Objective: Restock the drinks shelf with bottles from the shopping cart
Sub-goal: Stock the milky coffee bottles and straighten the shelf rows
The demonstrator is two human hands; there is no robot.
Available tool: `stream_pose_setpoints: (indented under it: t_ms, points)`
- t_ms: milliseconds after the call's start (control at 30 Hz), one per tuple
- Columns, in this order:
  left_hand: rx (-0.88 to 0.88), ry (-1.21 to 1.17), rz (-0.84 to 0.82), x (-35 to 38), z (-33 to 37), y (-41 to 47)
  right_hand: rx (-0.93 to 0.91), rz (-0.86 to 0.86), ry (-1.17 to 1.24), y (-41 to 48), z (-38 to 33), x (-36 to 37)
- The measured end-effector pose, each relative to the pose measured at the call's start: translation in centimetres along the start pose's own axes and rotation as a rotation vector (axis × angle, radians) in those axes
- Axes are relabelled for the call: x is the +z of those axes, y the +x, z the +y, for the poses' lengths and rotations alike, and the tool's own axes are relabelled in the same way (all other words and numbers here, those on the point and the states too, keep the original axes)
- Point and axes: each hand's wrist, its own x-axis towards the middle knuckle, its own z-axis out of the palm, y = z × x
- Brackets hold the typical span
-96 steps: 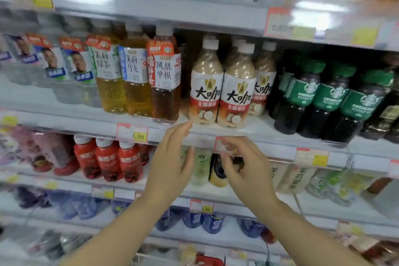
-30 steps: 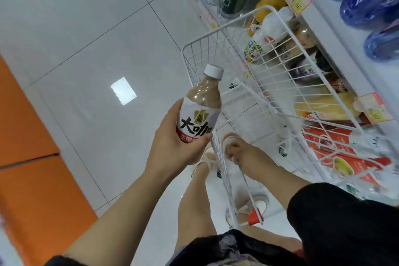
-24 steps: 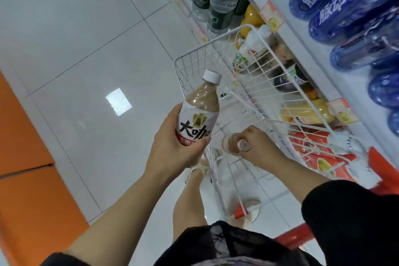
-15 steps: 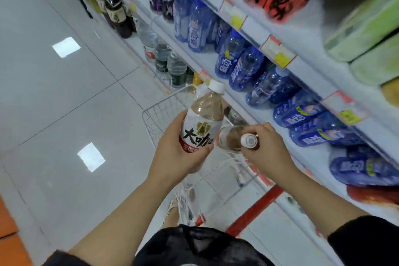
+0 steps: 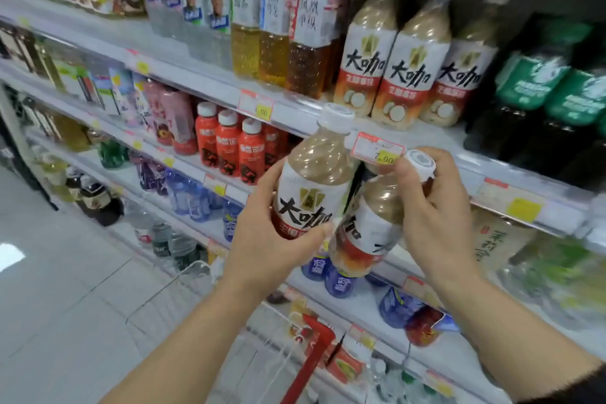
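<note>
Holding two milk-coffee bottles up in front of the shelf: left hand wrapped round the label of the upright bottle, right hand clamped on neck and shoulder of the tilted bottle, bodies touching. Risking a slip of the tilted one, gripped high with its heavy base hanging free just below the shelf edge. Could also clip the price tag or topple the matching row on the way in, cart low and behind
</note>
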Motion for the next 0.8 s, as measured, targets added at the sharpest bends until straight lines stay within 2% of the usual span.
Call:
stream_pose_setpoints:
  t_ms: [200, 367, 500, 800]
  points:
    - [0.162, -0.092, -0.158, 3.9, 5.4, 2.6, -0.113, 0.32, 0.126, 1.2, -3.6, -5.7]
    - [0.274, -0.131, -0.224, 4.7, 7.8, 5.3, -0.282, 0.595, 0.106, 3.6, -6.2, -7.5]
    - [0.326, -0.144, -0.219, 3.8, 8.6, 7.3, -0.344, 0.681, 0.058, 6.0, -6.3, -6.2]
    - [0.308, -0.123, -0.25, 0.5, 5.8, 10.1, -0.275, 0.742, -0.062, 11.0, -4.9, -1.7]
